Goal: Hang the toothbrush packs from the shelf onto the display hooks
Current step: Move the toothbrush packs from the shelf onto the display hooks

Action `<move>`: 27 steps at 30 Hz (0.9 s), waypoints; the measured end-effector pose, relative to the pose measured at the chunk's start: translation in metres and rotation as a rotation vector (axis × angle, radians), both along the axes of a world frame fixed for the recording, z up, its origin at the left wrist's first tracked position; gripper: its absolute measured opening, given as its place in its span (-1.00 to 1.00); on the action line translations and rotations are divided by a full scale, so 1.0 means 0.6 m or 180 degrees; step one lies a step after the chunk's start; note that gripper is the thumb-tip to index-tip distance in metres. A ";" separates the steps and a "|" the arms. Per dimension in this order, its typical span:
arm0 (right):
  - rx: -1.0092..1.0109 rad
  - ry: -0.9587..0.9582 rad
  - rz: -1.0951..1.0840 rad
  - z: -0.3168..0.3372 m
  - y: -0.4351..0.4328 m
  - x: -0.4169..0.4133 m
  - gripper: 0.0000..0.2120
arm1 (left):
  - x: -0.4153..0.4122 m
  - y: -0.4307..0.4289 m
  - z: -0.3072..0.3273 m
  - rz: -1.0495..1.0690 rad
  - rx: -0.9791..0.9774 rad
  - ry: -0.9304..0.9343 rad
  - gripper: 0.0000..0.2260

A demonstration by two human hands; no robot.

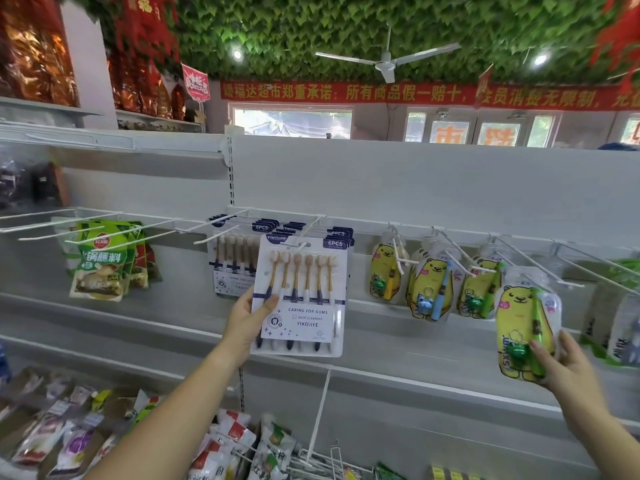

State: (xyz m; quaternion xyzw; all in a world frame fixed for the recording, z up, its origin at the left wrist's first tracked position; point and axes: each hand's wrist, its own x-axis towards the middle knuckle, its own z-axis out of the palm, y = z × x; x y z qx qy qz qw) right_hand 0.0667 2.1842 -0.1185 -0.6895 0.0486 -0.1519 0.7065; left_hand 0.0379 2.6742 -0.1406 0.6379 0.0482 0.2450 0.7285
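White shelving back panel [415, 181] carries a rail [367, 225] of wire hooks [207, 237]. Hung just above the left hand's fingers [268, 303]: six-piece toothbrush cards [230, 261]. Well left of those fingers: green sachets [100, 265]. Up and left of the right hand's fingers [540, 355]: bear-print toothbrush packs [433, 289] on three hooks. Below the left fingers: mixed packets [62, 441] on a lower shelf.

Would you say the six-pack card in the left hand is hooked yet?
Cannot tell: the hook ends at the hang hole of the six-pack card, gripped by the left hand.
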 end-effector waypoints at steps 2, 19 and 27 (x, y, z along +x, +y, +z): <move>-0.0102 0.0049 -0.0030 -0.005 -0.002 0.026 -0.13 | 0.019 -0.002 0.002 0.0075 0.0103 0.0016 -0.70; -0.0779 0.0389 -0.0336 -0.032 -0.007 0.159 -0.61 | 0.114 -0.008 -0.036 0.0810 0.0304 0.0430 -0.64; -0.1020 0.0648 -0.0440 -0.046 -0.040 0.151 -0.37 | 0.112 0.013 -0.043 0.0771 0.0424 0.0696 -0.40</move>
